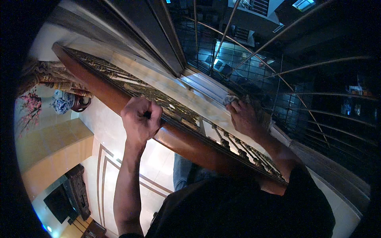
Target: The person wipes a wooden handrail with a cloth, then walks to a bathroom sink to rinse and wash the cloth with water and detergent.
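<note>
My left hand (pixel 141 117) is closed around a brown wooden handrail (pixel 184 138) that crosses the view diagonally. Beyond the rail, my right hand (pixel 245 119) is stretched over to the window sill, its fingers bent over a crumpled, pale cloth (pixel 230 99). The cloth lies against the metal window track (pixel 205 83); part of it seems to show beyond the hand, in shadow. Ornate metal balusters (pixel 229 142) stand under the handrail, between it and the pale stone ledge (pixel 178 98).
A dark window frame (pixel 143 29) rises at upper left. Curved metal bars (pixel 259 55) span the dark opening outside. Behind the rail, below me, are a tiled floor (pixel 154 160), a blue-and-white vase (pixel 63 102), pink blossoms (pixel 29 105), a television (pixel 58 202) and a dark wooden cabinet (pixel 79 190).
</note>
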### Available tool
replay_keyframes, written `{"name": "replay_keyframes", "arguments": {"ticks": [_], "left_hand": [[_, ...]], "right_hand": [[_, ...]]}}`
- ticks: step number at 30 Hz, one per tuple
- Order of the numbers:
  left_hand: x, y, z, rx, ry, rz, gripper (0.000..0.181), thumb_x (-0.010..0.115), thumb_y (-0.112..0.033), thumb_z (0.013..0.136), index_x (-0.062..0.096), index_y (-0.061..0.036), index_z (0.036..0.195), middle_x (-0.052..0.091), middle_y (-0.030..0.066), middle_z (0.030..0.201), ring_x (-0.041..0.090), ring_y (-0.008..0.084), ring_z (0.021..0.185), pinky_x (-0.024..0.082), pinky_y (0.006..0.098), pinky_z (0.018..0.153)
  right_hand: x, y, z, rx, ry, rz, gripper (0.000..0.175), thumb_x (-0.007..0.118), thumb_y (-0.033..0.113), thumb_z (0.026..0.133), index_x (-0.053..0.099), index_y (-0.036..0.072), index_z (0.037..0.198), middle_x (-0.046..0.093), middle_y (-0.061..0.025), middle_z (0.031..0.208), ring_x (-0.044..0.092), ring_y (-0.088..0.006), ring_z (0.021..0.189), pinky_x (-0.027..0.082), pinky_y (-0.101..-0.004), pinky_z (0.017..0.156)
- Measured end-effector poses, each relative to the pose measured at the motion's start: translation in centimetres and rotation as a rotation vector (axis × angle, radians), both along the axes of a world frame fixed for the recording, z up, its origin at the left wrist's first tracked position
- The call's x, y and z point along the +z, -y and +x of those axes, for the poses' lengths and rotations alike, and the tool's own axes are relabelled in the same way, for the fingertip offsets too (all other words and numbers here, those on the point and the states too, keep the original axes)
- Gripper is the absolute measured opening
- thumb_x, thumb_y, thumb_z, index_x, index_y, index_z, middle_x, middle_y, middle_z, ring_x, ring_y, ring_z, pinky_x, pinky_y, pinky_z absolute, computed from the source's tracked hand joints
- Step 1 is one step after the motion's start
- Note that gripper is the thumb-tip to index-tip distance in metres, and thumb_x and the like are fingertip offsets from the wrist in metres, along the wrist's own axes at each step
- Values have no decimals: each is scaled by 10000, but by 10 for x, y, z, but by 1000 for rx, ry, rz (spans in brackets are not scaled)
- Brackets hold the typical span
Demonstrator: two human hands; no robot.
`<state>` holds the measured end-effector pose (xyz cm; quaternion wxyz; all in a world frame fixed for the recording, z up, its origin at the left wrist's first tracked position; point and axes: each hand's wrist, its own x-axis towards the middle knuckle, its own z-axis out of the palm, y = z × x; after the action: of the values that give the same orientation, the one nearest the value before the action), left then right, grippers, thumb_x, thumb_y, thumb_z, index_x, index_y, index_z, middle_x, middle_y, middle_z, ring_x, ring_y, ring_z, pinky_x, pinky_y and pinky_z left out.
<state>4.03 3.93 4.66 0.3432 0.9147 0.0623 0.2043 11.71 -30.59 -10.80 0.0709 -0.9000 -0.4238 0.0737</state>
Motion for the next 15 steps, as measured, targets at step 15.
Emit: {"name": "replay_keyframes", "arguments": {"ticks": [15], "left_hand": [[-1, 2, -1, 24, -9, 7, 236, 680, -24, 804, 551, -10, 606, 550, 109, 575, 527, 241, 560, 444, 352, 579]], "right_hand": [[-10, -116, 32, -74, -205, 0, 638, 560, 45, 856, 454, 123, 1481, 417, -143, 1456, 375, -353, 1409, 457, -548, 1016]]}}
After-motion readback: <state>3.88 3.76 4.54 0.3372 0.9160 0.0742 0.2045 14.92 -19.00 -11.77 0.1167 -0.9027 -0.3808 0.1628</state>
